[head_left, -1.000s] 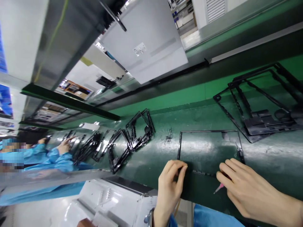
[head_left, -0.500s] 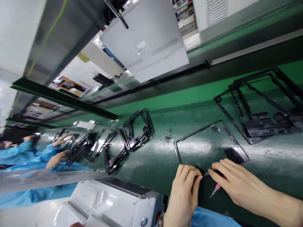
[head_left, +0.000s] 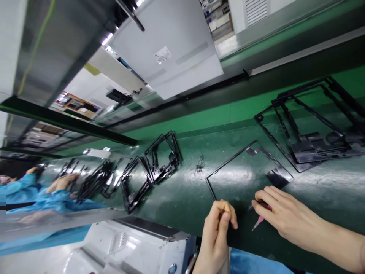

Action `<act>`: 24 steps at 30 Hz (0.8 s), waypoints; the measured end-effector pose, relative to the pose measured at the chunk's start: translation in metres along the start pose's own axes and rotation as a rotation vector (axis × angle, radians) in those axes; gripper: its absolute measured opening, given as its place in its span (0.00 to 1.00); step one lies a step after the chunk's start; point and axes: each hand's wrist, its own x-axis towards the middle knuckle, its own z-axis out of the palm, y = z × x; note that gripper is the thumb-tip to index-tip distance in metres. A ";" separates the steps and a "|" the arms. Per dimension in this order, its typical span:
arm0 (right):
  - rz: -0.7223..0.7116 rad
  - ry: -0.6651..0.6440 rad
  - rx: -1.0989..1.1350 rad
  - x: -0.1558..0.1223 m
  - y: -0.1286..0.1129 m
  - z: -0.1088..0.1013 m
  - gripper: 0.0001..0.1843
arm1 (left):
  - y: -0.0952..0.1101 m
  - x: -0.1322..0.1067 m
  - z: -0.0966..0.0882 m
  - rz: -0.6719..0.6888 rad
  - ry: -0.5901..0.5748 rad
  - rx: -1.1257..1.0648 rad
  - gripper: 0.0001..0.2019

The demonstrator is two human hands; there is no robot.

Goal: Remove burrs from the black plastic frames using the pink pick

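Frame [head_left: 247, 167]: thin black plastic on the bench [head_left: 176, 198] — likely light, bendy; grip corners.
Left hand [head_left: 218, 228]: fingers pinched together — holding what, cannot tell.
Right hand [head_left: 278, 215]: closed on pink tool [head_left: 257, 223].

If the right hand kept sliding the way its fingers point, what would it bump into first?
Probably the left hand: the right hand points leftward at it, with only bare green belt between. Depth is unclear.

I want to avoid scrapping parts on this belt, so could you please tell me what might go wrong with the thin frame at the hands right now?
1. The thin frame looks held only near one corner by the left hand and right hand, so it may flex or crack.
2. The pink tool in the right hand sits beside the frame and might scratch it.
3. The stacked frames lie close by and could snag it.
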 end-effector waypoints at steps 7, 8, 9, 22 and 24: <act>0.006 -0.024 0.010 0.000 0.009 -0.003 0.20 | 0.001 0.006 -0.032 0.161 0.083 0.609 0.08; 0.001 -0.024 0.009 0.000 0.009 -0.003 0.20 | 0.002 0.005 -0.034 0.180 0.033 0.654 0.07; -0.001 -0.023 0.007 0.000 0.009 -0.002 0.20 | 0.003 0.003 -0.035 0.190 -0.014 0.685 0.07; -0.002 -0.002 0.007 0.004 0.007 -0.005 0.19 | -0.003 -0.006 -0.066 0.256 0.051 0.934 0.07; 0.002 -0.005 0.003 0.005 0.007 -0.005 0.19 | -0.003 -0.008 -0.065 0.251 0.109 0.788 0.08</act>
